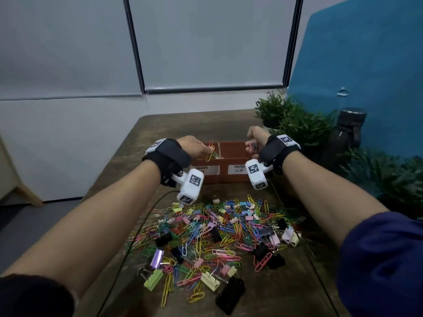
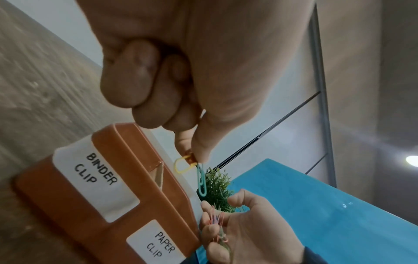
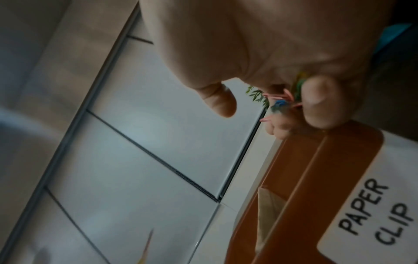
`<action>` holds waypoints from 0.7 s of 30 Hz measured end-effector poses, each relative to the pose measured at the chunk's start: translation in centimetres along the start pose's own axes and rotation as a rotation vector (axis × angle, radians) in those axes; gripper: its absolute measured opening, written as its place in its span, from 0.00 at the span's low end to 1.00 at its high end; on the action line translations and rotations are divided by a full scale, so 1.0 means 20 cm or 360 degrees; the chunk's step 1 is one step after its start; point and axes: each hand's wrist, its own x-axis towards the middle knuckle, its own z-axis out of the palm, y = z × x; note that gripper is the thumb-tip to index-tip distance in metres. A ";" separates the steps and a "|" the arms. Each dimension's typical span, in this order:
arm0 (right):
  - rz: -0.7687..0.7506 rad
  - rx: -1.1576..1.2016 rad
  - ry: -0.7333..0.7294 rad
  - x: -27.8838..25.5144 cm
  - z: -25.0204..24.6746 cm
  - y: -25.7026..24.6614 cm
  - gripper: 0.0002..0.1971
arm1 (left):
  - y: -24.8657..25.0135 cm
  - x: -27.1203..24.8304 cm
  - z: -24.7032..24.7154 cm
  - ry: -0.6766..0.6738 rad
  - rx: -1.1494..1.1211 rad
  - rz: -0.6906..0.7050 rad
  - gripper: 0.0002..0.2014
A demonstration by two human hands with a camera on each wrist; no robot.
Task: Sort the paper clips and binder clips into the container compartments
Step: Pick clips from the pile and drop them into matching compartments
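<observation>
A brown container (image 1: 231, 148) has a left compartment labelled BINDER CLIP and a right one labelled PAPER CLIP. My left hand (image 1: 202, 148) hovers near the divider and pinches a short chain of paper clips (image 1: 210, 153); yellow (image 2: 181, 166) and teal (image 2: 202, 182) clips dangle from the thumb and forefinger. My right hand (image 1: 251, 147) is above the right end of the container, fingers curled round a small bunch of coloured paper clips (image 3: 280, 102). A big mixed pile of paper clips and binder clips (image 1: 217, 234) lies on the wooden table in front of the container.
Green potted plants (image 1: 288, 120) and a dark bottle (image 1: 345, 136) stand to the right of the container, before a blue partition (image 1: 366, 65). A thin black cable (image 1: 146, 209) runs across the table's left side. The table's left edge is close to my left forearm.
</observation>
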 end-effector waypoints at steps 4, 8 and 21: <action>-0.0073 0.0113 -0.0034 0.08 0.01 -0.01 0.04 | 0.05 0.21 0.05 0.0047 0.0054 -0.0123 0.33; -0.0133 0.0139 -0.0070 0.13 0.01 -0.03 0.11 | 0.11 0.35 0.12 0.0088 0.0092 -0.0194 0.30; -0.0504 0.0124 0.0108 0.01 -0.10 0.00 0.20 | 0.18 0.78 0.32 -0.0165 0.0400 -0.0138 0.16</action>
